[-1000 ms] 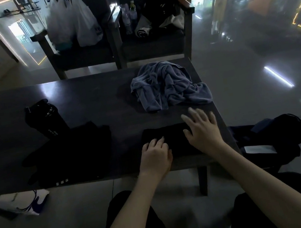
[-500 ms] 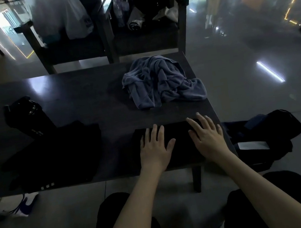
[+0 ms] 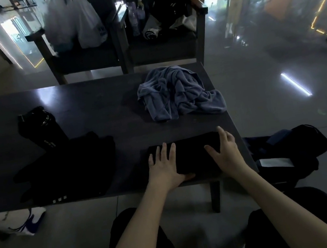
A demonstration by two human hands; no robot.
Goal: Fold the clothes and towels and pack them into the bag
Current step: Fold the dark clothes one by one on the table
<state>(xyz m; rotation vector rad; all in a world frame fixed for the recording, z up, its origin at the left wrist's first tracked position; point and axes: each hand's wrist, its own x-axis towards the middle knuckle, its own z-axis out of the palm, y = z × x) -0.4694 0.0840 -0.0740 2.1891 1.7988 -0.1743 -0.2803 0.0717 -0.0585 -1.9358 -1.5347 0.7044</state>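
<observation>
Left hand and right hand press flat, fingers straight, on the folded black fabric garment; soft and light, it probably needs lifting from both ends.

We see the left forearm and right forearm, both bare, reaching forward and angling slightly toward each other. The left hand lies palm down, fingers straight and spread, thumb stretched rightward. The right hand is also palm down with fingers extended, thumb splayed leftward; its outer edge seems slightly raised, though dim light leaves that uncertain. The hands sit near each other, apart.
</observation>
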